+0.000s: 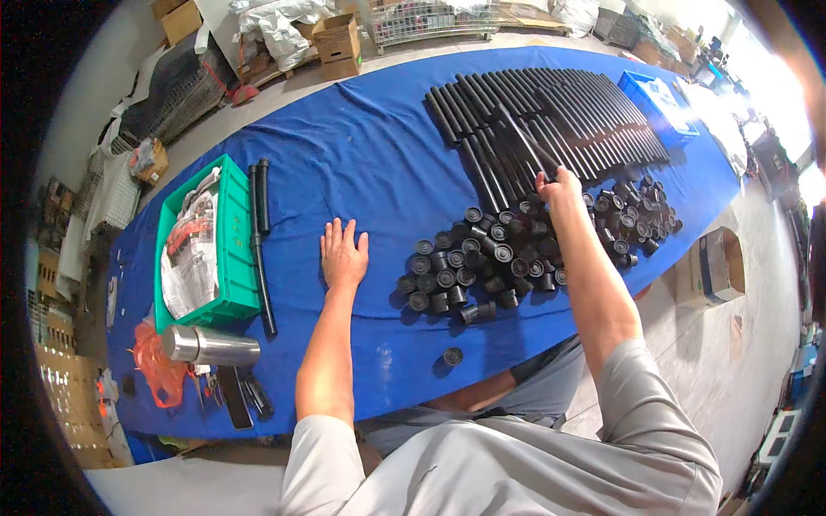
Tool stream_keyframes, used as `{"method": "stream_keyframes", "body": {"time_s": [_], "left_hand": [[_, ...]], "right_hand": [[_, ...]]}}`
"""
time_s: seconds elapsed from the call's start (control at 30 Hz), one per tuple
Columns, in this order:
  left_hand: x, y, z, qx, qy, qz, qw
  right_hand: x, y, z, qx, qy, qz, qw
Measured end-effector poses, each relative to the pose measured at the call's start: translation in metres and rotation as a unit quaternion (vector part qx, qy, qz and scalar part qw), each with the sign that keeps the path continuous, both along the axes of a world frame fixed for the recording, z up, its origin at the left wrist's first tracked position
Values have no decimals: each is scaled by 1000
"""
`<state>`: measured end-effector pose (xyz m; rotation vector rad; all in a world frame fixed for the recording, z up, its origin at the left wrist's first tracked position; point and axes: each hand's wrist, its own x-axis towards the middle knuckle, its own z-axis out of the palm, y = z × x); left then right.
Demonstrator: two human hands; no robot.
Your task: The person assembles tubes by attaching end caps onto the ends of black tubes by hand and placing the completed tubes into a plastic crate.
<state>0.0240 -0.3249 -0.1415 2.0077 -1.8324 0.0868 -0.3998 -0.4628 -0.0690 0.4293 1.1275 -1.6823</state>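
Note:
My left hand (344,254) lies flat on the blue cloth (379,189), fingers spread, holding nothing. At the right, my right hand (559,185) is closed round the near end of a black tube (525,142), which slants up and away over the other tubes. Rows of black tubes (594,103) lie side by side beyond that hand. A loose pile of black round caps (469,258) spreads below and around my right wrist. One lone cap (453,356) sits nearer to me. Between the left hand and a green crate lie longer black tubes (260,249) with thicker end pieces.
The green crate (234,232) holds crumpled newspaper. Near it are a steel flask (215,347), a phone (234,397) and an orange plastic bag (159,365). A blue bin (658,112) stands at the far right. An open cardboard box (710,268) is on the floor.

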Motion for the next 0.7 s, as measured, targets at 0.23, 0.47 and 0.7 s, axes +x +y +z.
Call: {"method": "stream_keyframes", "body": {"time_s": [0.23,0.47,0.7], "left_hand": [[18,-2,-9,-85,-8,-23,996],[23,-13,-14,-32,129,-68,989],[54,-13,0,94,262,-135,951]], "right_hand": [[-9,17,36,-19,38,66,997],[2,49,90,-154,251,464,835],[157,134,103,-182,327,719,585]]}}
